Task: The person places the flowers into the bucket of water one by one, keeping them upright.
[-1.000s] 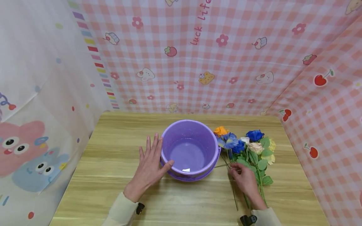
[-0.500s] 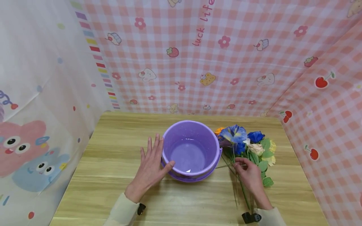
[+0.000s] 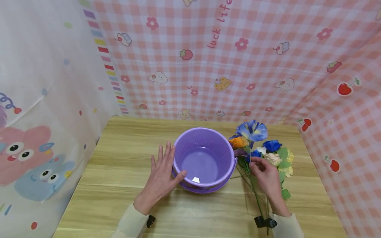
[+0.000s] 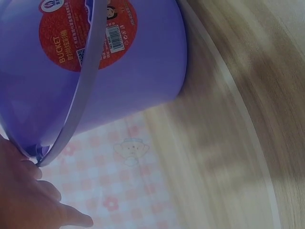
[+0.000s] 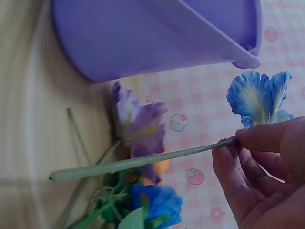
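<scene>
A purple bucket with clear water in it stands in the middle of the table. My left hand lies along its left side, fingers extended and thumb over the rim. In the left wrist view the bucket's handle hangs down across a red label. My right hand pinches the stem of a blue iris between thumb and fingertips, the bloom raised above the other flowers. Right of the bucket, this hand covers part of the flower pile.
On the wooden table lie an orange flower, a purple iris, a dark blue rose, a cream rose and yellow flowers. Loose stems point toward the front. Patterned cloth hangs behind and at both sides.
My right hand has taken the blue iris by its stem and lifted it up from the pile, slightly away and to the right. My left hand stays at the bucket.
</scene>
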